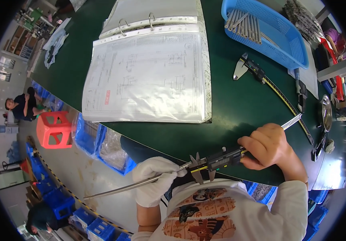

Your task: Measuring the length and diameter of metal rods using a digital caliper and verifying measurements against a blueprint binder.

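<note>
My left hand [155, 180], in a white glove, grips a long thin metal rod [116, 189] that points down to the left past the table edge. My right hand [268, 145], bare, holds a digital caliper [221, 159] by its black slider body. The caliper's jaws [199, 169] close around the rod's end just right of the gloved fingers. The caliper's steel beam sticks out past my right hand toward the upper right. Both hands hover over the near edge of the dark green table [237, 108].
An open ring binder [148, 76] with a technical drawing in a plastic sleeve lies at the table's centre. A blue basket [289, 44] of metal rods stands top right, a long second caliper [261, 78] beside it. A red stool [54, 129], blue crates and other people are on the floor left.
</note>
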Available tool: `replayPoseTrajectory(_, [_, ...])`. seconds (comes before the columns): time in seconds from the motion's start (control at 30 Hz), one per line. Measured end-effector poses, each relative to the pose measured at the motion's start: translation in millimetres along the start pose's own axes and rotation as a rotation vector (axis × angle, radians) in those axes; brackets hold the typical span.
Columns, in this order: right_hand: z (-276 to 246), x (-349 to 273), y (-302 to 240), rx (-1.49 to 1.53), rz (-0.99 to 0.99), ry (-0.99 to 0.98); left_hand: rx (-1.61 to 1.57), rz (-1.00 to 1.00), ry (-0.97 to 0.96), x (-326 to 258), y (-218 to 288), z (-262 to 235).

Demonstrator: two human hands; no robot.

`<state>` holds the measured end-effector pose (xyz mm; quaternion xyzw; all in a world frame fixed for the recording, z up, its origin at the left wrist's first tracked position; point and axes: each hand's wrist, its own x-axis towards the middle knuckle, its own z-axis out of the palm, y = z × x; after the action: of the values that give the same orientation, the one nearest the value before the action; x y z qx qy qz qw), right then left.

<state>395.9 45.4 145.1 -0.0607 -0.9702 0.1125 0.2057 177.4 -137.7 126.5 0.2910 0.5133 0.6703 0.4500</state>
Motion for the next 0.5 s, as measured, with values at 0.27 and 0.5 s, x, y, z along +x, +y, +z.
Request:
replayPoseTrajectory(0.27, [0.0,-0.6,0.2,-0.035,-0.017,0.007,0.018,0.025,-0.017,-1.4,-1.2,0.4])
replayPoseTrajectory(0.5, [0.6,-1.1,1.3,-0.036,-0.027,0.036,-0.002,0.027,-0.055,-2.9,-3.5,-0.7])
